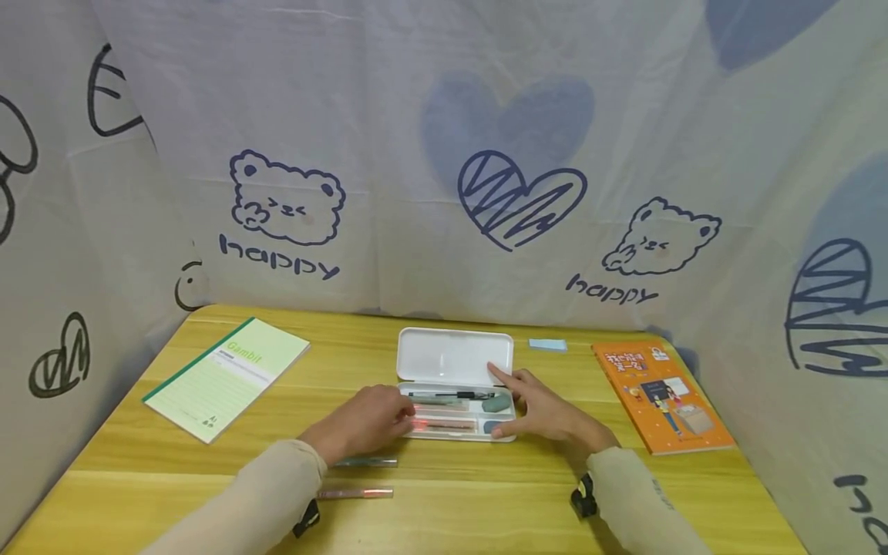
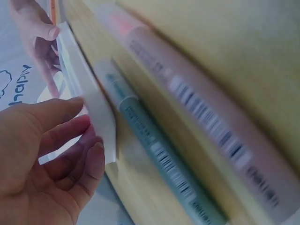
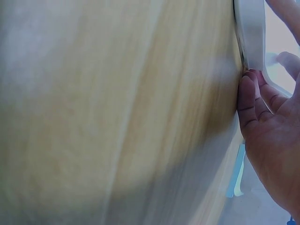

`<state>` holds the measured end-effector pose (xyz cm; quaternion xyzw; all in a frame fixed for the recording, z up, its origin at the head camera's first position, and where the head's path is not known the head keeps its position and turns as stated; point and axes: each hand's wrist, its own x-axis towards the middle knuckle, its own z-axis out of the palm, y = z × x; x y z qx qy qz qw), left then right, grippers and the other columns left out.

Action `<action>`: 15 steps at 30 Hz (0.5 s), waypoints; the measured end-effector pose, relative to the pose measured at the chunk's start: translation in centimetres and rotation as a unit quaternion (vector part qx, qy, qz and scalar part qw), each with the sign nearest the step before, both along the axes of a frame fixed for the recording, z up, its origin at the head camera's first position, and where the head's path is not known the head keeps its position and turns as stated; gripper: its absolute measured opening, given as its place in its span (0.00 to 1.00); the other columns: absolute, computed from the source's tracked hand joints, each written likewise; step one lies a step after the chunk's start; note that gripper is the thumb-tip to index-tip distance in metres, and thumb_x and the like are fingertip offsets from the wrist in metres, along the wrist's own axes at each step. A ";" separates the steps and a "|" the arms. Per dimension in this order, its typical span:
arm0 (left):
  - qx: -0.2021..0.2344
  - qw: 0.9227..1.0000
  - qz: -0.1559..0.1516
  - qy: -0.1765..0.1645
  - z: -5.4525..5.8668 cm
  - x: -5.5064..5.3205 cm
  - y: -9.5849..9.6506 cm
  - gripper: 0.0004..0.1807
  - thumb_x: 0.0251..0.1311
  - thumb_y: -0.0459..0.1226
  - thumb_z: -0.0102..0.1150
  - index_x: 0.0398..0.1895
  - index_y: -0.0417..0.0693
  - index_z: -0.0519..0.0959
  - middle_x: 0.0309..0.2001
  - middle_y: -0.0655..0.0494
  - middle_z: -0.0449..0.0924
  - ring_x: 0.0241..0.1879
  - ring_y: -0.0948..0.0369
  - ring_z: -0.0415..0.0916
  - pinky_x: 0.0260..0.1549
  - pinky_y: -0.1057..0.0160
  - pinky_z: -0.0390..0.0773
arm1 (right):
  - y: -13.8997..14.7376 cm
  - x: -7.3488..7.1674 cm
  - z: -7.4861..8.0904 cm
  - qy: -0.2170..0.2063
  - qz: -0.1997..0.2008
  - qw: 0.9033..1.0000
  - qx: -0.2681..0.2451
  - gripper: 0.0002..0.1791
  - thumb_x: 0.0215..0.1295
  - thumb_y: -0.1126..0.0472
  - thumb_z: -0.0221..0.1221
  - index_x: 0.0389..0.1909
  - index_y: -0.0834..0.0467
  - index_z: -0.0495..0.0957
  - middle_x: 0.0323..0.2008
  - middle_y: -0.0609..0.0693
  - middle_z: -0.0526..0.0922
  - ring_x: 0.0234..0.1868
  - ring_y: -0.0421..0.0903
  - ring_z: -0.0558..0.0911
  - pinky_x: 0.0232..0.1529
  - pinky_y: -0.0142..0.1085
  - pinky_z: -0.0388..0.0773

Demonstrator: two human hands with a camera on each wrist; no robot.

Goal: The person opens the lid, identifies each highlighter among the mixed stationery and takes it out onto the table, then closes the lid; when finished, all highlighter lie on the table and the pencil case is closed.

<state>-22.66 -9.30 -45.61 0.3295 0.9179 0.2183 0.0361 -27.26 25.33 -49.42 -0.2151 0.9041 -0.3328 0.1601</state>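
Note:
A white pencil case point(image 1: 458, 438) lies on the table with its lid point(image 1: 454, 356) raised at the back. Inside are a black pen point(image 1: 458, 395), a grey-green rounded piece point(image 1: 496, 403), a blue-grey piece point(image 1: 491, 426) and pinkish pens point(image 1: 447, 425). My left hand point(image 1: 371, 420) is at the case's left end, with loosely curled fingertips over the wall; I cannot tell whether they pinch anything. My right hand point(image 1: 548, 412) grips the right end, thumb at the front and a finger up against the lid. Fingers curl round the corner in the right wrist view.
Near my left forearm lie a green pen point(image 2: 159, 145) and a pink pen point(image 2: 206, 108). A green notebook point(image 1: 225, 378) is at left, an orange book point(image 1: 659, 397) at right. A small light-blue slip point(image 1: 547, 344) lies behind the case. Printed cloth point(image 1: 402, 231) surrounds the table.

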 end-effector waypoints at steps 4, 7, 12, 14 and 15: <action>0.013 1.000 0.006 0.023 -0.5 0.0 0.2 0.05 0.73 0.32 0.66 0.41 0.42 0.90 0.37 0.54 0.87 0.38 0.61 0.81 0.44 0.55 0.86 | 0.1 0.0 -0.1 0.001 0.002 1.000 -0.001 0.64 0.60 0.43 0.81 0.90 0.41 0.49 0.66 0.59 0.69 0.57 0.51 0.69 0.61 0.50 0.69; 0.015 1.000 0.010 0.024 -0.6 0.0 0.3 0.03 0.73 0.32 0.66 0.41 0.43 0.88 0.38 0.55 0.86 0.39 0.60 0.81 0.44 0.56 0.86 | 0.1 0.0 -0.1 0.002 0.002 1.000 0.000 0.64 0.60 0.43 0.81 0.90 0.41 0.49 0.66 0.59 0.69 0.57 0.51 0.69 0.61 0.50 0.69; 0.021 0.999 0.018 0.037 -0.3 0.2 -0.1 0.03 0.74 0.34 0.67 0.43 0.45 0.88 0.39 0.56 0.86 0.41 0.61 0.82 0.46 0.56 0.87 | 0.0 0.1 0.1 0.003 0.004 1.000 0.000 0.64 0.60 0.42 0.80 0.90 0.41 0.49 0.67 0.60 0.69 0.58 0.52 0.70 0.63 0.51 0.70; 0.032 0.998 0.019 0.042 -0.1 0.3 -0.2 0.03 0.74 0.35 0.67 0.44 0.46 0.88 0.40 0.57 0.86 0.41 0.61 0.83 0.48 0.56 0.87 | 0.1 0.1 0.1 0.003 0.002 1.000 0.000 0.64 0.60 0.42 0.80 0.90 0.40 0.49 0.67 0.60 0.69 0.58 0.52 0.70 0.63 0.51 0.70; 0.037 0.998 0.014 0.044 0.1 0.4 -0.3 0.03 0.74 0.35 0.67 0.44 0.47 0.88 0.40 0.58 0.86 0.41 0.61 0.83 0.47 0.57 0.87 | 0.1 0.1 0.2 0.004 0.000 1.000 0.001 0.64 0.60 0.42 0.80 0.90 0.40 0.49 0.67 0.60 0.69 0.58 0.52 0.70 0.62 0.51 0.70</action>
